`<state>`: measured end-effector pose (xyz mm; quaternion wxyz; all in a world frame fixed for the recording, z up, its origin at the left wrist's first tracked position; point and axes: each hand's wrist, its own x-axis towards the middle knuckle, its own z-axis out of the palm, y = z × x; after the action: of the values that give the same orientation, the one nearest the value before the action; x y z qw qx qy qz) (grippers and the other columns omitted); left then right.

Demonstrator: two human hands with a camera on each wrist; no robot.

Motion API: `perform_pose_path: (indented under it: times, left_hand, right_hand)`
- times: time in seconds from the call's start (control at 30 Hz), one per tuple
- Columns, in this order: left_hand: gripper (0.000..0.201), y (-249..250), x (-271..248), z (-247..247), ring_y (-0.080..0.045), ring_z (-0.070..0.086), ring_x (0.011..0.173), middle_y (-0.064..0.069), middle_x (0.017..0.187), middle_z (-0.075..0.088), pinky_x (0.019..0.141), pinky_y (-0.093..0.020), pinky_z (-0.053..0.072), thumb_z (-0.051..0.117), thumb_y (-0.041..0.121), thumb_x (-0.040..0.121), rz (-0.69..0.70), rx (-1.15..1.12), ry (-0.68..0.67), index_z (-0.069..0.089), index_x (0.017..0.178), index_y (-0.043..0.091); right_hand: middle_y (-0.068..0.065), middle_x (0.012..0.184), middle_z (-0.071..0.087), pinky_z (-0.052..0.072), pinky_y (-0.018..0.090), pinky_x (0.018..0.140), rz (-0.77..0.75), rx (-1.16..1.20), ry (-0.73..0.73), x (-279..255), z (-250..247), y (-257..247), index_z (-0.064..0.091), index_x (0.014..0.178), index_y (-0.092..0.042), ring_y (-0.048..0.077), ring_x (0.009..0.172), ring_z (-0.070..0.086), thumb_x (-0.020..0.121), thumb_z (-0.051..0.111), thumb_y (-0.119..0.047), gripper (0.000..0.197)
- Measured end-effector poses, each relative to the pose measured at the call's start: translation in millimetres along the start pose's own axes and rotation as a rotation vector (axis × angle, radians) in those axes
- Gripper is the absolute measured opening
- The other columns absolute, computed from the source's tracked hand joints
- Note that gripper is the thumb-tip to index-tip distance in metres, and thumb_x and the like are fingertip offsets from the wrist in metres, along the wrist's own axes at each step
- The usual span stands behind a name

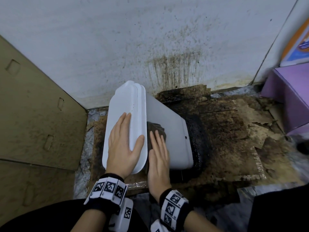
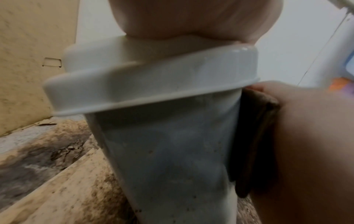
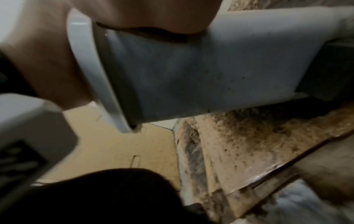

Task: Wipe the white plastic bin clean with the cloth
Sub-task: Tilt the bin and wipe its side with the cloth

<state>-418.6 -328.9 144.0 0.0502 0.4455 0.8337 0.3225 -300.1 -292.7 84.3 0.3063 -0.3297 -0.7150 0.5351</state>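
Bin point(image 1: 168, 131) is standing tilted on stained cardboard point(image 1: 234, 131), looking light, stiff and slick. Left hand point(image 1: 122, 144) is lying flat, steadying its lid; right hand point(image 1: 158, 158) is pressing the cloth point(image 1: 156, 127) flat against the side, best braced at the rim.

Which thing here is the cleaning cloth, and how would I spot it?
Find the white plastic bin tilted against the stained wall. On its side wall, just under the lid's rim, the right hand presses a folded cloth flat. It is the only dark brown, soft thing lying on the white plastic.
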Motion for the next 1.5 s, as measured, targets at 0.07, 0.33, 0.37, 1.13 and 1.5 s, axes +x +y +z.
perform_pose_path:
  times: [0.07,0.33,0.37,1.13,1.5]
  left_hand:
    - [0.073,-1.5,-1.0,-1.7,-0.012,0.02,0.154,0.004,0.167,0.025,0.126,-0.041,0.019,0.043,0.052,0.095,-0.004,-0.003,-0.006,0.026,0.159,0.021]
    - [0.074,6.6,-1.0,-0.3,-0.012,0.018,0.154,0.007,0.167,0.022,0.126,-0.042,0.019,0.044,0.054,0.094,-0.001,0.012,-0.012,0.025,0.159,0.024]
    - [0.074,8.9,-0.8,0.7,-0.012,0.018,0.154,0.006,0.167,0.022,0.126,-0.042,0.019,0.044,0.054,0.094,0.003,0.02,-0.01,0.025,0.159,0.024]
    - [0.063,31.8,-8.9,-0.9,-0.01,0.025,0.137,0.005,0.144,0.039,0.115,-0.026,0.02,0.025,0.052,0.093,-0.112,-0.147,0.015,0.04,0.148,0.026]
    - [0.048,32.5,0.2,-2.9,-0.004,0.019,0.149,0.014,0.159,0.03,0.123,-0.02,0.009,0.035,0.036,0.109,0.161,-0.009,-0.192,0.032,0.156,0.036]
  right_hand:
    - [-0.015,0.166,0.019,0.006,0.028,0.124,-0.081,-0.066,0.008,-1.2,-7.6,15.9,0.024,0.157,-0.033,0.008,0.155,0.01,0.106,0.018,-0.033,0.051]
    - [-0.003,0.167,0.016,0.002,0.024,0.121,0.444,-0.005,0.113,5.6,-46.0,131.4,0.018,0.15,-0.043,0.015,0.155,0.01,0.109,0.022,-0.032,0.043]
    - [-0.001,0.167,0.017,0.002,0.024,0.12,0.481,0.009,0.121,9.3,-46.0,129.8,0.019,0.153,-0.034,0.016,0.155,0.01,0.11,0.025,-0.027,0.044]
    - [-0.006,0.132,0.061,0.04,0.032,0.111,0.432,0.248,0.273,30.8,-43.8,9.2,0.055,0.139,-0.022,0.016,0.128,0.054,0.104,0.046,-0.023,0.037]
    - [0.009,0.124,0.072,0.05,0.048,0.105,0.403,0.931,0.365,52.7,-93.1,-25.9,0.068,0.126,-0.016,0.027,0.117,0.067,0.103,0.05,-0.017,0.029]
